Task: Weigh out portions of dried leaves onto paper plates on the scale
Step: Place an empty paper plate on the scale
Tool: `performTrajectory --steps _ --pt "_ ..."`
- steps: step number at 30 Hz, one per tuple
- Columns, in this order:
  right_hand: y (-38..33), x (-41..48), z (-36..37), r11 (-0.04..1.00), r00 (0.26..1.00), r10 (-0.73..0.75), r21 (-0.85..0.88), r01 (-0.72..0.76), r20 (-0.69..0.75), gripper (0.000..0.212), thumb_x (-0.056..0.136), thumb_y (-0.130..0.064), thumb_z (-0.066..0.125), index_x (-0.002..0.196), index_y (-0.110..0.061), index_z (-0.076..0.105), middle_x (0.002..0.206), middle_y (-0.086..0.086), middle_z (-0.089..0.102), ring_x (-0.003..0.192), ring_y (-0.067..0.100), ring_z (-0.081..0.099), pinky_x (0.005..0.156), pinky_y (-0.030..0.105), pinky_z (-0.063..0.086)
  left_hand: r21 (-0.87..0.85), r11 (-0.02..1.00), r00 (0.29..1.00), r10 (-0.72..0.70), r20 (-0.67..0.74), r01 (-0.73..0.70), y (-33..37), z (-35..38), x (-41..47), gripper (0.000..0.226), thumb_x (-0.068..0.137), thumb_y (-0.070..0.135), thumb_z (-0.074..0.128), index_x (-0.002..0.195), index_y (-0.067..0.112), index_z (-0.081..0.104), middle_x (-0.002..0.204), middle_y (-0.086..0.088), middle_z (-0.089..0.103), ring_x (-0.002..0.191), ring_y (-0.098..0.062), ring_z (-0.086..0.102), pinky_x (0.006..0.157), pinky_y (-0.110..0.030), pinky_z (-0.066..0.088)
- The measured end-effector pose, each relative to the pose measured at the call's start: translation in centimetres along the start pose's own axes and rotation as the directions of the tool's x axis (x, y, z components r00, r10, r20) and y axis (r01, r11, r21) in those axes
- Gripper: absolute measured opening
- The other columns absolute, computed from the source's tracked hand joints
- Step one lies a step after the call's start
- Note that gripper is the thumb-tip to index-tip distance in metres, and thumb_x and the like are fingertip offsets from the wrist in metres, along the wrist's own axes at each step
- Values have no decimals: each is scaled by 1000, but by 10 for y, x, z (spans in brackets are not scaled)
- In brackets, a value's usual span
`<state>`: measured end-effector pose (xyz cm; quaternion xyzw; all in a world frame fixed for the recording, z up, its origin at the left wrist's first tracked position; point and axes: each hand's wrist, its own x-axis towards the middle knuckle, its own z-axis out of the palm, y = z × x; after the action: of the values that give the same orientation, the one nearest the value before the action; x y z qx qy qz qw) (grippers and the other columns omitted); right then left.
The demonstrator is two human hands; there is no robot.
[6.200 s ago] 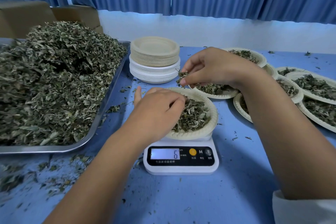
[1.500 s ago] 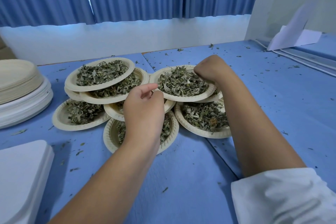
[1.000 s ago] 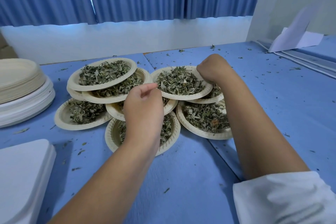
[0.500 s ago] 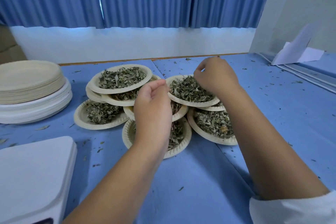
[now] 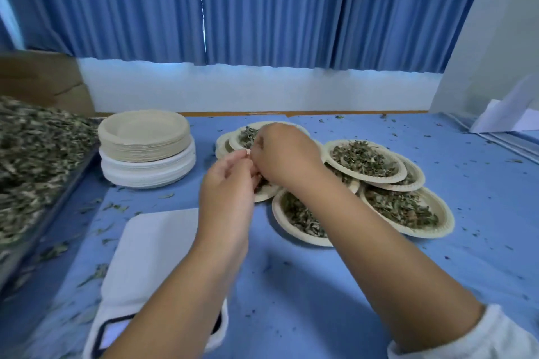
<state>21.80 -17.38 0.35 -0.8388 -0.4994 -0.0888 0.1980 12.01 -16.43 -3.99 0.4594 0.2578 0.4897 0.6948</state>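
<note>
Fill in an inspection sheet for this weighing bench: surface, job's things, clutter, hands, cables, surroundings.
Surface: blue table, strewn with crumbs.
Job's things: white scale, platform bare; stack of empty plates; tray of dried leaves; filled plates overlapping in a cluster.
Clutter: loose leaf bits around the scale.
Hands: left hand and right hand close together above the filled plates; grip unclear.
Cables: pale strips at far right, perhaps cable; cannot tell.
Surroundings: blue curtain, cardboard box, white paper.
</note>
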Motion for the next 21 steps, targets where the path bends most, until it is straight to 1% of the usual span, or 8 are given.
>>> performTrajectory --steps 3,6,8,12,15,17,19,21 --pt "-45 -1 10 997 997 -74 9 74 14 21 90 -19 48 70 -17 45 76 1 48 75 25 47 53 29 28 -41 999 998 27 -53 -29 20 -39 3 23 91 2 48 104 12 64 89 -2 75 89 -12 71 77 -22 52" --pt "-87 0 23 990 989 -141 36 139 45 11 89 -21 51 81 -16 56 80 2 52 76 24 46 62 28 32 -71 997 995 36 -98 -43 36 -74 6 27 90 0 49 112 7 63 99 -6 73 96 -16 69 89 -27 53" --pt "-112 2 32 984 981 -177 35 175 78 9 88 -21 53 82 -17 58 79 3 56 75 24 47 59 27 31 -95 994 990 32 -135 -45 44 -96 7 30 90 -1 49 116 5 61 96 -5 74 94 -14 70 88 -26 54" --pt "-150 7 53 978 968 -210 31 208 140 24 89 -20 53 65 -16 47 61 -3 44 59 18 44 47 24 24 -135 990 978 1 -211 -30 55 -137 12 28 91 0 50 118 2 59 85 -3 75 89 -13 71 81 -22 56" --pt "-168 12 69 971 953 -235 12 237 189 34 91 -21 53 60 -17 42 61 -3 43 54 12 38 46 23 23 -123 992 971 -55 -232 26 63 -156 18 21 92 3 54 111 2 62 80 -2 75 88 -15 71 82 -25 57" --pt "-174 18 77 970 948 -241 7 245 210 34 90 -19 55 59 -16 42 60 -2 43 54 14 40 46 23 23 -95 993 968 -98 -231 77 66 -163 22 8 90 5 57 95 6 65 74 -1 73 86 -16 71 82 -26 55" --pt "-179 29 83 970 955 -242 30 240 173 23 89 -19 54 67 -12 53 66 0 51 62 20 49 49 24 28 -112 986 957 -145 -251 120 70 -167 27 12 90 2 56 79 7 60 64 -1 67 78 -15 65 77 -22 52" --pt "-181 46 88 973 967 -226 63 220 118 19 91 -18 51 84 -8 66 79 5 61 76 25 56 56 26 38 -165 973 942 -204 -267 164 72 -171 30 17 91 1 52 76 7 54 68 -3 59 76 -15 57 74 -23 48"
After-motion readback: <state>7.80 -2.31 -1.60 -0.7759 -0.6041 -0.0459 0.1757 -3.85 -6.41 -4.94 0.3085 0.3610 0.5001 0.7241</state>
